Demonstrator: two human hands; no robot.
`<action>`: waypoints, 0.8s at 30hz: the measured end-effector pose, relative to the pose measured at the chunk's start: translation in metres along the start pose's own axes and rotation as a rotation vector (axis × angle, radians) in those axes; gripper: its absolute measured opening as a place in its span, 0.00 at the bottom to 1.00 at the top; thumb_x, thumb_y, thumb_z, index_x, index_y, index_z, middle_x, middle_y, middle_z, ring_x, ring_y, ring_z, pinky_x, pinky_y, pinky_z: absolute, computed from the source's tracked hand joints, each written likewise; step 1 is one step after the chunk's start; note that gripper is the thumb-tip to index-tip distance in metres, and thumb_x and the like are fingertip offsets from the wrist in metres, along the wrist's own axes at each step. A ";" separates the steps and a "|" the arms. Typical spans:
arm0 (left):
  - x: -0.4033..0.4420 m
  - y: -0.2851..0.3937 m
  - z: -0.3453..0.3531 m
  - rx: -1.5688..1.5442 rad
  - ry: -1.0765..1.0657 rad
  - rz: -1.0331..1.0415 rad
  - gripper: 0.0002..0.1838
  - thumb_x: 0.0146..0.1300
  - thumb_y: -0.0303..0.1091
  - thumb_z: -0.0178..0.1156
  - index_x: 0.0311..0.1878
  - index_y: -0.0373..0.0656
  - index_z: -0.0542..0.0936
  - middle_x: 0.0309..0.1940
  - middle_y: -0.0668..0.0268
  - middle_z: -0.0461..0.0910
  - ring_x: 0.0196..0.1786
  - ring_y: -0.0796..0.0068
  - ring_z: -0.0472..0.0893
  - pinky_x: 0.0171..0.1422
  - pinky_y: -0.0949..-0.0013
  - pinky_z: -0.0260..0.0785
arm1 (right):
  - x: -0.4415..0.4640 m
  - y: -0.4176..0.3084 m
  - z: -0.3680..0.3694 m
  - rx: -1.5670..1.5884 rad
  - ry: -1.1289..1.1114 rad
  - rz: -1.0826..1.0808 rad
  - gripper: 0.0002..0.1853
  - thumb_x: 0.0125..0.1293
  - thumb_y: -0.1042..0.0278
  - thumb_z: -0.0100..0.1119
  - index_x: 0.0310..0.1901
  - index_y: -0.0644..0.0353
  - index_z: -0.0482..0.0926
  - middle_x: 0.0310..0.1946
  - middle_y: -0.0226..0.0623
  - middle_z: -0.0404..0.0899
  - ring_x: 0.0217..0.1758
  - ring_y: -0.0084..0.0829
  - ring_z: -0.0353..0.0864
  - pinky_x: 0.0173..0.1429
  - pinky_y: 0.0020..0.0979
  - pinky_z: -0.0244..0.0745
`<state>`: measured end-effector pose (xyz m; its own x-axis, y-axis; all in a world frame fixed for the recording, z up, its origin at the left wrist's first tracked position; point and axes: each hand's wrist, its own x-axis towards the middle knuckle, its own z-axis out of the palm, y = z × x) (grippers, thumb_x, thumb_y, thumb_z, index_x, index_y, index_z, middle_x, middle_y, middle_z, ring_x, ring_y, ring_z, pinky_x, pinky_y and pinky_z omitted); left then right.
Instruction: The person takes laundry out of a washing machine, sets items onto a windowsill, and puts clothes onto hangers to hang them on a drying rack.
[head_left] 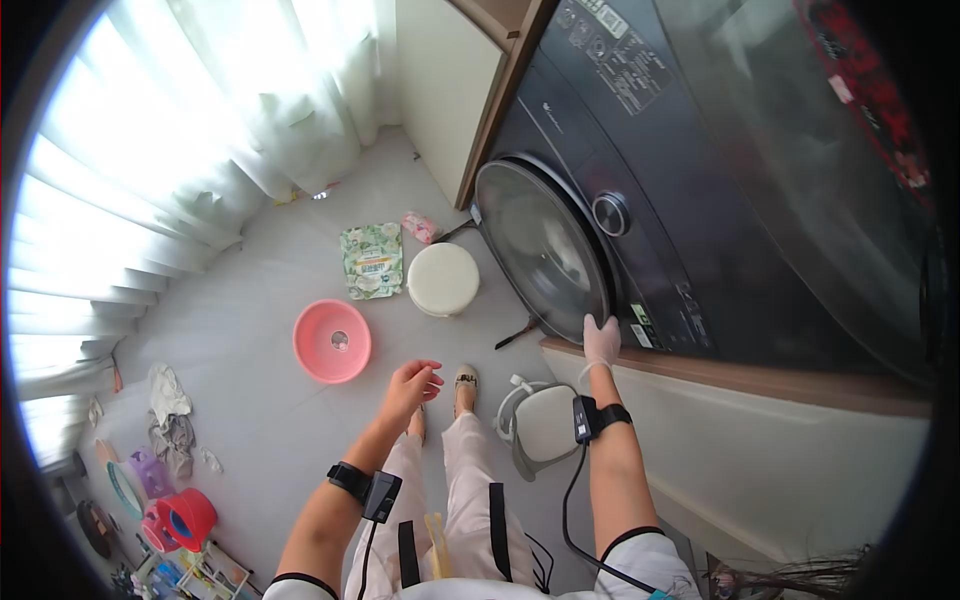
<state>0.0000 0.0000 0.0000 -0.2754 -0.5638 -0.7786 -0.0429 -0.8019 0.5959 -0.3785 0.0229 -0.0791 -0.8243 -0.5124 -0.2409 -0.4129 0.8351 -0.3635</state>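
My right hand [601,342], in a thin pale glove, is at the lower edge of the round glass washing machine door [545,250], with its fingers on the rim. The door belongs to the dark washing machine [640,180] and shows a dark grey ring around its glass. My left hand [411,388] is bare and hangs over the floor in front of my legs, its fingers loosely bent and apart with nothing in them. Nearest to it are a pink basin [332,342], which has a small round thing at its bottom, and a white round-lidded bucket [443,279].
A green printed bag [372,261] and a pink packet [420,227] lie by the bucket. A grey-and-white stool-like item [545,430] stands beside my right leg. Crumpled cloths [172,420] and a red bucket [190,517] are at left. White curtains [200,130] hang along the far side.
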 end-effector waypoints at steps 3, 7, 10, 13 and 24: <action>0.053 0.014 0.032 -0.028 -0.065 0.030 0.11 0.69 0.35 0.48 0.48 0.42 0.76 0.32 0.69 0.78 0.34 0.82 0.77 0.42 0.78 0.71 | 0.049 0.006 -0.001 0.101 0.156 -0.077 0.27 0.54 0.54 0.63 0.52 0.62 0.75 0.49 0.54 0.77 0.54 0.50 0.75 0.58 0.41 0.68; 0.076 0.012 0.044 -0.028 -0.106 0.015 0.11 0.68 0.34 0.49 0.48 0.41 0.76 0.32 0.69 0.78 0.34 0.82 0.76 0.42 0.77 0.71 | 0.054 0.012 0.003 0.184 0.236 -0.119 0.17 0.52 0.56 0.65 0.36 0.62 0.79 0.34 0.48 0.81 0.40 0.49 0.79 0.45 0.42 0.72; 0.089 0.007 0.043 -0.010 -0.124 0.010 0.11 0.68 0.34 0.49 0.48 0.41 0.76 0.33 0.69 0.78 0.35 0.82 0.76 0.43 0.77 0.71 | 0.049 0.012 0.011 0.108 0.297 -0.097 0.16 0.51 0.56 0.67 0.30 0.62 0.79 0.30 0.46 0.80 0.35 0.48 0.79 0.40 0.43 0.71; 0.106 0.000 0.051 0.010 -0.156 0.004 0.12 0.69 0.34 0.50 0.49 0.40 0.76 0.34 0.68 0.79 0.37 0.82 0.77 0.45 0.76 0.71 | 0.043 0.017 0.013 0.125 0.272 -0.133 0.17 0.52 0.55 0.67 0.29 0.63 0.78 0.29 0.48 0.80 0.34 0.49 0.79 0.39 0.44 0.71; 0.105 0.036 0.041 0.167 -0.030 0.486 0.24 0.70 0.39 0.47 0.64 0.36 0.67 0.57 0.56 0.73 0.60 0.70 0.71 0.65 0.69 0.60 | -0.111 -0.005 0.086 0.341 -0.259 -0.463 0.14 0.64 0.58 0.56 0.32 0.62 0.82 0.24 0.44 0.80 0.29 0.41 0.81 0.36 0.37 0.73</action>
<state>-0.0695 -0.0797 -0.0520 -0.3290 -0.8556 -0.3996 -0.0558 -0.4048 0.9127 -0.2517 0.0582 -0.1281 -0.4509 -0.8733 -0.1845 -0.5229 0.4260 -0.7383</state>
